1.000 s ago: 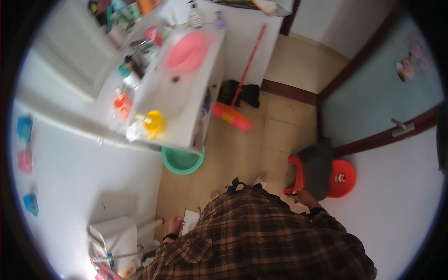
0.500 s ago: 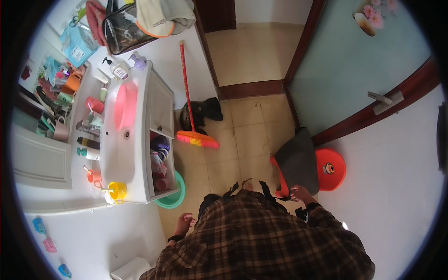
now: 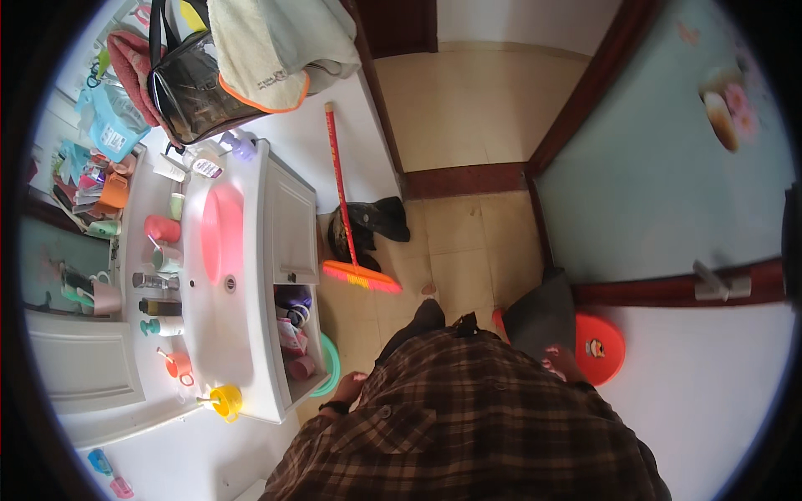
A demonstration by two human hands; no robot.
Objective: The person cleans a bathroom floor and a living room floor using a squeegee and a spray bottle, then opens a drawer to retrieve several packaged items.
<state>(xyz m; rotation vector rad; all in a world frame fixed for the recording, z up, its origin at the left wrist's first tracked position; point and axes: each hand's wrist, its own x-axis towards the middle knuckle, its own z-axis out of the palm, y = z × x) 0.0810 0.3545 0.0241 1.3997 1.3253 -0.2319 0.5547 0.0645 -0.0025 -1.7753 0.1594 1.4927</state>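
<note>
My left hand [image 3: 349, 387] hangs low beside my plaid shirt, near the vanity's open lower compartment. Its fingers are loosely bent, and I see nothing in them. On the other side, my right hand [image 3: 561, 364] hangs in front of a dark grey sheet-like thing [image 3: 539, 321], fingers slightly apart and apparently empty; whether it touches the sheet I cannot tell. That sheet partly covers a round red plastic piece [image 3: 603, 346] by the wall. Ahead on the left, a broom [image 3: 341, 184] with a red handle and orange head leans against the wall.
The white vanity sink [image 3: 219, 334] on the left holds a pink basin [image 3: 222, 234], cups and bottles. A green basin [image 3: 327, 367] sits beneath it. Black boots or bags [image 3: 380, 219] lie behind the broom. A raised doorway sill [image 3: 468, 179] and a frosted glass door [image 3: 660, 167] are ahead.
My view has shifted, and the room's things sit lower in it. One leg now reaches forward toward the doorway. Both hands have swung closer to my body.
</note>
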